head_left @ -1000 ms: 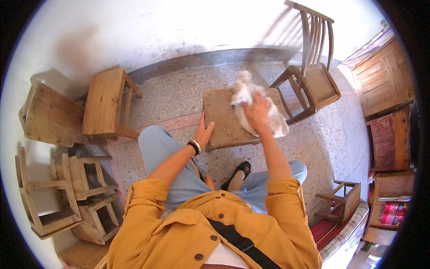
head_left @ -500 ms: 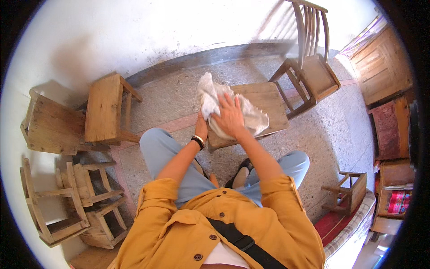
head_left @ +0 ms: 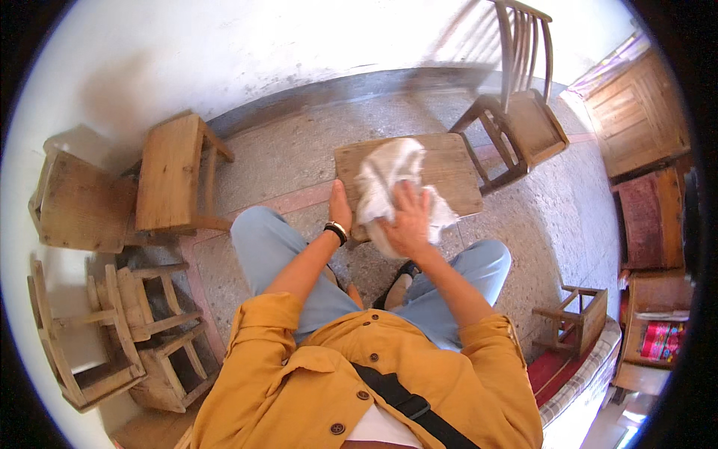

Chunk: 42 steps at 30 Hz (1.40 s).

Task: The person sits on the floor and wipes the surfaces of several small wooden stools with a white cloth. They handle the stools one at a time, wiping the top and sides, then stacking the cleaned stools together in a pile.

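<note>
A low wooden stool [head_left: 456,165] with a worn, flat top stands in front of my knees. A crumpled whitish cloth [head_left: 393,166] lies across the left and near part of its top. My right hand [head_left: 410,224] presses on the cloth, fingers stretched out and slightly blurred. My left hand [head_left: 339,206] is at the stool's left edge, fingers straight and pointing away from me. The cloth is beside it, not in it. Whether the left palm touches the stool's side I cannot tell.
A slatted-back wooden chair [head_left: 529,127] stands past the stool's right end. Wooden stools [head_left: 170,176] line the left wall, several stacked or turned over [head_left: 168,367]. Another small stool [head_left: 580,322] is on the right, near a cushioned seat edge [head_left: 576,382]. A wooden cabinet [head_left: 636,112] stands far right.
My right hand and the cloth have moved right and a little toward me, uncovering the stool's far left corner. The cloth has come away from my left hand, which stays by the edge.
</note>
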Motion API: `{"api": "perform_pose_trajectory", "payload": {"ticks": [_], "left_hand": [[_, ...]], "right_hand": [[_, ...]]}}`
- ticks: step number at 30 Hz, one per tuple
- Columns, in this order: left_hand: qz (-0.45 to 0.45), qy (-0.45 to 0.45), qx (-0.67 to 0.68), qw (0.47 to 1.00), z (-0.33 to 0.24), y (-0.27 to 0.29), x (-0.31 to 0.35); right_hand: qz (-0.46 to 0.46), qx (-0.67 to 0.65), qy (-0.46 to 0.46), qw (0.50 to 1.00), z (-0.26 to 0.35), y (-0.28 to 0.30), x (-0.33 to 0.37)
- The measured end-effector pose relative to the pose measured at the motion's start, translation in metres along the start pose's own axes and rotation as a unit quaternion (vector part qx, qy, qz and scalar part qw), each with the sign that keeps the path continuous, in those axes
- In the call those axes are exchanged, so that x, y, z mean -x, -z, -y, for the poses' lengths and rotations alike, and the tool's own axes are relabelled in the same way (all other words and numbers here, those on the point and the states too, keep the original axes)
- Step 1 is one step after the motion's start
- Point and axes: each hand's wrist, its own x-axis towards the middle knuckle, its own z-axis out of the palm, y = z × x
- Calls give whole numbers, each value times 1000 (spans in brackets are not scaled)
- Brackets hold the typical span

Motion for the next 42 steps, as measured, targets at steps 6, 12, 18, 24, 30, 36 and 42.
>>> {"api": "perform_pose_trajectory", "payload": {"ticks": [6,12,18,24,30,36,42], "left_hand": [[-56,23,-242,968,-5,1,1],[-111,-9,-175,978,33,20,-21],[-122,-40,-152,980,10,-1,1],[-48,-28,-6,998,14,3,-1],[-75,0,-67,995,41,32,-28],[-38,40,-8,998,15,5,-8],[-23,-7,4,1000,20,0,-7]], "right_hand": [[-3,-8,15,1000,24,-1,-87],[-35,57,-159,985,-75,7,-94],[-68,62,-154,984,-84,10,2],[-40,-82,54,994,37,2,-14],[-50,26,-27,998,-9,-4,-99],[-85,69,-208,972,-118,12,-42],[-73,9,-37,997,-22,3,13]]}}
